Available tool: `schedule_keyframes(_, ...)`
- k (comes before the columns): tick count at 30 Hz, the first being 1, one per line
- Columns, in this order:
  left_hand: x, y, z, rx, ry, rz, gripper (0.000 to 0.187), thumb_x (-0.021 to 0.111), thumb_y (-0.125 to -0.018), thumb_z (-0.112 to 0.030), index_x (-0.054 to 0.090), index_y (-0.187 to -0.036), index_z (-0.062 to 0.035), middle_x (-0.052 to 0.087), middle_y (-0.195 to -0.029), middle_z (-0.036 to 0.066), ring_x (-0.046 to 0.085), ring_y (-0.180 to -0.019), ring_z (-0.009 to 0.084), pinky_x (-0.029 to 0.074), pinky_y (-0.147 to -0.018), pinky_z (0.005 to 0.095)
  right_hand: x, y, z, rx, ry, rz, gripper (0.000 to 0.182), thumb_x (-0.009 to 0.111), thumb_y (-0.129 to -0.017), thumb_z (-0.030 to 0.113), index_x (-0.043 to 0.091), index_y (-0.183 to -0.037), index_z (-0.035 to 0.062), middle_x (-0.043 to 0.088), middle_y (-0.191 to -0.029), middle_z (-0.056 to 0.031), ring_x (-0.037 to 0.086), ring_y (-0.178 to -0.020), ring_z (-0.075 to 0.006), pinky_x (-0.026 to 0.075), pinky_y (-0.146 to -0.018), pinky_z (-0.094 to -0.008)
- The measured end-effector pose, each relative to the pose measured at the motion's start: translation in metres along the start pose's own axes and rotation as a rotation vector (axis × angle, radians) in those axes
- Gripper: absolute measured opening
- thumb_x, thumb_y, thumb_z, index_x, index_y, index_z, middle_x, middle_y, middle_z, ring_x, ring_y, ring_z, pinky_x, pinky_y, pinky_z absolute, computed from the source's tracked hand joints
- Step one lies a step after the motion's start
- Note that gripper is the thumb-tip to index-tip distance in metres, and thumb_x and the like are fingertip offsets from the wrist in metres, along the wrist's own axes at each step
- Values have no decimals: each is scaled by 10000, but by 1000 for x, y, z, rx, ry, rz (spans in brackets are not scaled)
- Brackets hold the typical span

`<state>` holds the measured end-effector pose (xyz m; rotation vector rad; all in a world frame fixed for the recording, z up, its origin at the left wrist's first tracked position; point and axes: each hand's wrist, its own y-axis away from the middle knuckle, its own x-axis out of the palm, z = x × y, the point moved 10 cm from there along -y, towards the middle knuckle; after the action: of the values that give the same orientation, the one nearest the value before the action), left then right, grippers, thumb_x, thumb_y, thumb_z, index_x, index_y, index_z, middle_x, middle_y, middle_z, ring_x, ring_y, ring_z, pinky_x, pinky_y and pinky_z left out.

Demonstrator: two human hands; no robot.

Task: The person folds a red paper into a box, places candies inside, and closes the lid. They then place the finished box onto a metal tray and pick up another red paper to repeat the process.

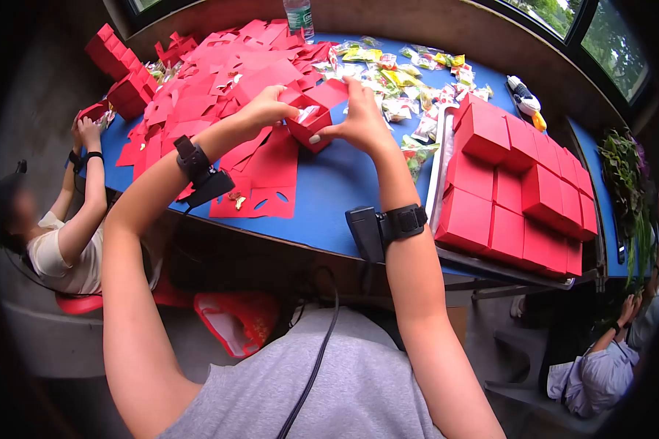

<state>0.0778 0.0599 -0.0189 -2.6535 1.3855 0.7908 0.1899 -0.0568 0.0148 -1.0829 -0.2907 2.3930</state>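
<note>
Between my two hands is a small red paper box (313, 134) with its flap raised and something whitish showing inside. My left hand (266, 110) grips its left side near the top edge. On the right, my right hand (360, 121) has its thumb against the box wall and its fingers up at the raised flap. Flat red card blanks (263, 179) lie just under and left of the box. Wrapped candies and snacks (399, 80) are scattered beyond my right hand.
A white tray (441, 154) at right holds stacked closed red boxes (483, 172). A water bottle (299, 18) stands at the back. More red boxes (128, 91) are piled far left, near a seated person (58, 227). Another person (600, 373) sits at lower right.
</note>
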Motion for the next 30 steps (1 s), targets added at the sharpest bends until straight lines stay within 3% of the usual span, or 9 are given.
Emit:
schedule_keyframes(3, -6, 16, -8, 132, 51, -275, 444, 623, -763, -172, 502, -1134, 39, 582, -885, 82, 573, -760, 140, 461, -603, 258, -14, -4, -17, 57, 23, -91, 1101, 886, -462, 245, 263, -1333, -14, 468, -1180, -258, 520, -1054, -361, 445, -891, -373)
schedule_keyframes(5, -8, 27, -27, 212, -162, -331, 373, 566, -830, -224, 533, -1083, 49, 584, -911, 154, 580, -811, 190, 466, -667, 304, 10, -4, -41, 267, -421, 92, 1041, 872, -527, 251, 279, -1342, -7, 535, -1117, -220, 553, -1012, -270, 463, -855, -325)
schedule_keyframes(6, -7, 49, -66, 600, -489, -544, 367, 497, -896, -267, 533, -1067, 55, 589, -905, 198, 580, -841, 250, 453, -731, 327, 12, -4, -39, 240, -483, 103, 936, 822, -635, 194, 269, -1354, -37, 573, -1085, -196, 579, -953, -206, 472, -805, -266)
schedule_keyframes(9, -2, 51, -66, 548, -524, -469, 363, 459, -927, -270, 542, -1051, 61, 601, -885, 187, 573, -855, 297, 433, -781, 326, 22, -6, -32, 209, -833, 224, 886, 786, -680, 146, 254, -1355, -69, 580, -1088, -184, 593, -938, -189, 477, -803, -263)
schedule_keyframes(11, -3, 44, -66, 530, -589, -381, 375, 443, -941, -291, 553, -1063, 46, 590, -792, 118, 584, -799, 228, 451, -709, 313, 15, -7, -25, 187, -856, 154, 800, 726, -735, 75, 239, -1345, -101, 595, -1071, -166, 601, -921, -157, 482, -801, -255)
schedule_keyframes(14, -9, 29, -53, 447, -20, -264, 456, 588, -876, -269, 447, -1197, 23, 476, -678, 11, 506, -640, 79, 457, -593, 241, 4, -4, -26, 237, -1122, -48, 702, 619, -758, -46, 233, -1339, -123, 607, -1027, -188, 606, -879, -159, 490, -772, -242)
schedule_keyframes(18, -11, 32, -56, 535, -216, -438, 868, 789, -694, -198, 235, -1339, -23, 473, -900, 55, 443, -591, 50, 409, -556, 178, 14, -7, -17, 69, -925, -95, 365, 596, -739, 19, 563, -1091, -73, 656, -938, -131, 618, -867, -141, 486, -750, -260)
schedule_keyframes(22, -16, 36, -53, 481, -175, -477, 986, 824, -636, -259, 193, -1343, 19, 496, -977, 154, 518, -639, 97, 482, -648, 231, -4, -2, -11, 29, -514, -257, 248, 666, -656, 114, 632, -865, -14, 647, -872, -157, 626, -822, -236, 482, -774, -333)
schedule_keyframes(30, -16, 26, -46, 494, -75, -366, 996, 825, -626, -219, 199, -1367, 7, 465, -1161, 215, 549, -631, 86, 487, -600, 225, -11, 2, 5, -73, -224, -309, 189, 708, -685, 176, 630, -788, 37, 586, -843, -132, 589, -795, -276, 470, -718, -360)
